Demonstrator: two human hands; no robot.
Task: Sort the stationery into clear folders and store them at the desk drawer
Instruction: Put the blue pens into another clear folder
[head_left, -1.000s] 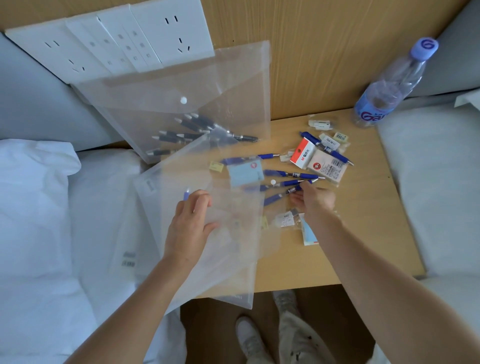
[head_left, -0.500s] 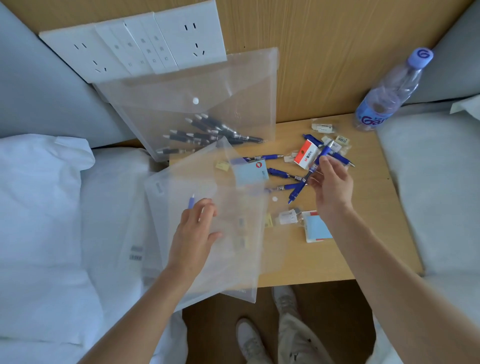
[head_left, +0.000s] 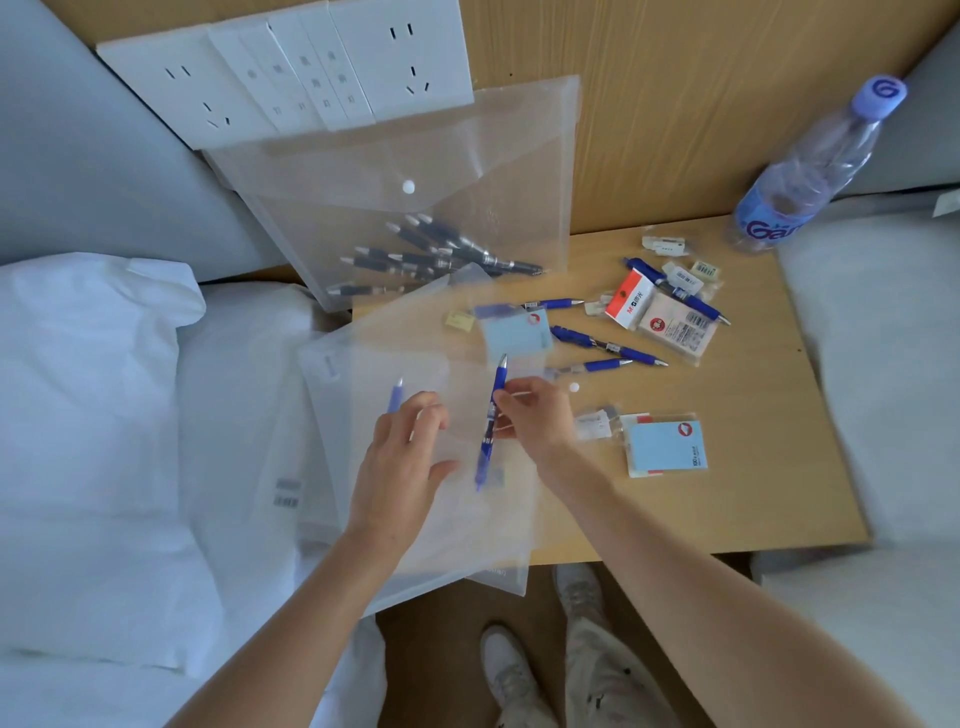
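done: black pens (head_left: 441, 254) sit inside the snap folder (head_left: 467, 171) at 12 o'clock.
in hand: right hand (head_left: 530, 415) pinches a blue pen (head_left: 491, 415); left hand (head_left: 405, 457) holds the front folder (head_left: 363, 374) open.
left: blue pens (head_left: 608, 345), sticky notes (head_left: 665, 447), erasers at 2 o'clock; drawer step not yet done.

you have a matt, pale wood-grain desk (head_left: 727, 499) under frosted, faintly glossy plastic folders (head_left: 415, 208). the far wall panel (head_left: 675, 104) looks like the same wood. the blue pen (head_left: 491, 415) is shiny plastic. on the left, the pillow (head_left: 88, 415) is soft white cloth; far right, the bottle (head_left: 810, 171) is clear crinkled plastic.
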